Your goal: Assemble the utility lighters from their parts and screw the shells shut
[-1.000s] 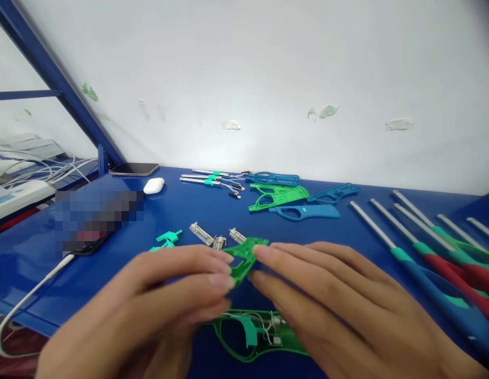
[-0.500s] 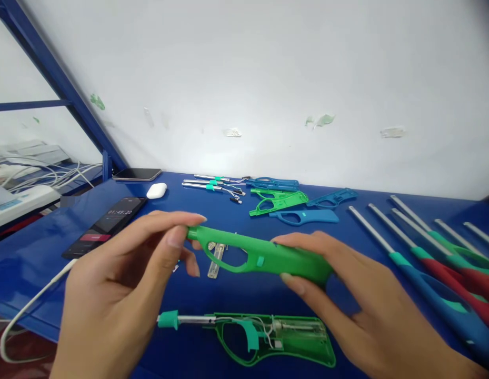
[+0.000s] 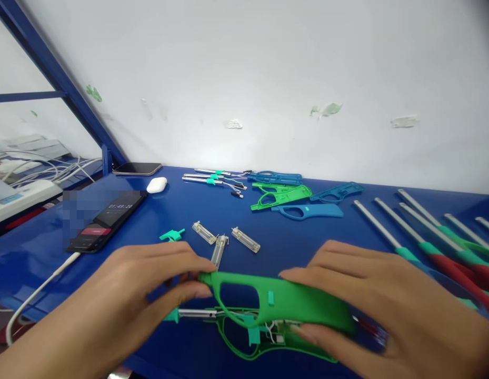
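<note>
Both my hands hold a green plastic lighter-handle cover (image 3: 283,302) just above the blue table. My left hand (image 3: 121,305) pinches its narrow front end. My right hand (image 3: 386,310) grips its wide rear end. Directly beneath the cover lies the matching green handle half (image 3: 263,339) with its inner parts showing: a teal trigger, thin wires and a metal tube with a teal tip (image 3: 191,314) pointing left. The cover hangs slightly above and partly over this lower half; I cannot tell if they touch.
Three clear small cartridges (image 3: 224,241) and a teal trigger piece (image 3: 171,235) lie beyond my hands. Farther back are green and blue handle shells (image 3: 291,197) and wired metal tubes (image 3: 212,179). Several finished long lighters (image 3: 437,237) lie at the right. A phone (image 3: 106,221) on a white cable, an earbud case (image 3: 156,185) and another phone (image 3: 137,168) sit at the left.
My hands lifted the green cover, turned it lengthwise, then lowered it toward me, from above the cartridges to over the lower half with the inner parts.
</note>
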Available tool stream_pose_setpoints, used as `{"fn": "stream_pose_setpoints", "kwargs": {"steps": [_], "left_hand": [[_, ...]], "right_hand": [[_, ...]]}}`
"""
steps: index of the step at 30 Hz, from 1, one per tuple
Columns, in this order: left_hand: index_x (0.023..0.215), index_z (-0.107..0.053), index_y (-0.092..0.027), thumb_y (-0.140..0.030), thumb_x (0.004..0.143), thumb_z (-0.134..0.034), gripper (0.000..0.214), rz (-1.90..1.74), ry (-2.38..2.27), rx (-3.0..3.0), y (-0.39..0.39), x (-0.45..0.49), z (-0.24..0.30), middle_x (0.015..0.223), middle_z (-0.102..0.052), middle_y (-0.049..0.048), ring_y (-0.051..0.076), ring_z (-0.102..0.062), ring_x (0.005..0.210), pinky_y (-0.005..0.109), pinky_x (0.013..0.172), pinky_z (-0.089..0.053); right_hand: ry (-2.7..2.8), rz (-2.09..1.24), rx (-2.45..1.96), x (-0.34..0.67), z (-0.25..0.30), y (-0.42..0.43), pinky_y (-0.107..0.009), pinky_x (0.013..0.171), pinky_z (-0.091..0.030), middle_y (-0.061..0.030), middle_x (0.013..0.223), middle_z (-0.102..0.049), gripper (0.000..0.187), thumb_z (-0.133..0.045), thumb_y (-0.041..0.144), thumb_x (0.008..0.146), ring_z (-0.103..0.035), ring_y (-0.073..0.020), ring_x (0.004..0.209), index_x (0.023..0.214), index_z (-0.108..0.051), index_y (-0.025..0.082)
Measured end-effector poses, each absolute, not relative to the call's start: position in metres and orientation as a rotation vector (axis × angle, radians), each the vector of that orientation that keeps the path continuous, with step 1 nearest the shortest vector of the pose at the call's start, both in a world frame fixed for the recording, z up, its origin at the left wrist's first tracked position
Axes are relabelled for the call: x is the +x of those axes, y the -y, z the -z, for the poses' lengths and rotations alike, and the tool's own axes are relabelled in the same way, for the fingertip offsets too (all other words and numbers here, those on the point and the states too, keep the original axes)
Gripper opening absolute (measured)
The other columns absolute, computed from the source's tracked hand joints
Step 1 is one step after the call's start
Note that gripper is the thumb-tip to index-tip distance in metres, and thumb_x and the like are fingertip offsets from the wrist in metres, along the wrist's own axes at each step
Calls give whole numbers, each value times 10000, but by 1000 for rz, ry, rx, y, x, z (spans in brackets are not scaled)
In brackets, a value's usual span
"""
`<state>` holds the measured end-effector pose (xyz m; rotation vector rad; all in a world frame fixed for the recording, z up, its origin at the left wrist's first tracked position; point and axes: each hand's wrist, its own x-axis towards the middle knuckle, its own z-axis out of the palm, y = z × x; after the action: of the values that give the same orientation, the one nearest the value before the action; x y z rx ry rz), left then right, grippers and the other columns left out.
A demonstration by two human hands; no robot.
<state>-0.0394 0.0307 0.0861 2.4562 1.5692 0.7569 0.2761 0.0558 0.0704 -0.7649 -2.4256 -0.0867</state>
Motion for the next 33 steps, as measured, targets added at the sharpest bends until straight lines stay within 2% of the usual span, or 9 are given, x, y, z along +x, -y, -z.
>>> {"fn": "stream_pose_setpoints", "kwargs": {"steps": [2,5,7,9,13,18,23,30,33], "left_hand": [[1045,-792,-385,-337,1058,-700,104,-493,-1455,2473,-27,-39,-83,993,-825,-99,142,-784,887,190,792,-577],[1026,-746,-335,-105,981,-723,235,-313,-1387,2516,-24,-34,-79,1045,-787,-71,176,-745,953,251,820,-525],[991,-728,-310,-20,923,-739,298,-235,-1352,2556,-24,-29,-79,1022,-770,-66,190,-727,939,274,812,-495],[980,-719,-303,27,895,-750,342,-163,-1320,2552,-25,-26,-80,997,-759,-72,188,-720,936,275,784,-473],[990,-711,-306,36,907,-754,355,-97,-1293,2497,-26,-24,-79,979,-743,-82,177,-712,907,283,757,-444],[1001,-698,-312,-6,972,-719,308,-51,-1310,2447,-24,-26,-76,994,-732,-81,185,-698,913,305,788,-421],[1028,-712,-310,5,988,-691,318,-10,-1293,2484,-24,-26,-75,1021,-730,-72,184,-688,943,312,803,-408],[1117,-753,-342,16,991,-669,389,37,-1272,2554,-20,-30,-71,1077,-738,-70,192,-676,985,311,834,-418],[1064,-752,-325,27,985,-670,371,11,-1281,2539,-19,-28,-72,1049,-732,-71,182,-687,966,298,818,-423]], "right_hand": [[2447,31,-715,276,-67,-55,-328,567,-581,-11,981,-839,454,-363,460,1185,-786,-197,829,1106,-769,273],[2496,-11,-675,273,-58,-56,-367,689,-600,16,976,-834,515,-314,473,1195,-791,-190,855,1088,-778,275],[2512,-4,-658,271,-52,-56,-380,741,-595,24,951,-825,568,-285,499,1195,-790,-189,852,1045,-787,278],[2512,13,-631,269,-47,-57,-375,721,-577,29,921,-818,599,-276,529,1189,-780,-183,815,1007,-792,285],[2474,55,-609,267,-43,-55,-365,674,-549,22,926,-825,563,-314,514,1187,-756,-174,751,1020,-796,277],[2530,64,-686,269,-42,-54,-364,737,-557,23,941,-815,468,-409,506,1173,-761,-183,799,1045,-799,282],[2538,96,-664,272,-40,-55,-355,718,-553,23,921,-811,336,-544,473,1136,-747,-179,753,1036,-804,285],[2552,123,-663,274,-40,-52,-359,713,-552,17,892,-807,570,-302,464,1196,-745,-177,732,995,-803,283],[2561,140,-659,275,-36,-54,-359,696,-549,19,884,-804,511,-354,464,1189,-743,-178,723,1022,-801,283]]}}
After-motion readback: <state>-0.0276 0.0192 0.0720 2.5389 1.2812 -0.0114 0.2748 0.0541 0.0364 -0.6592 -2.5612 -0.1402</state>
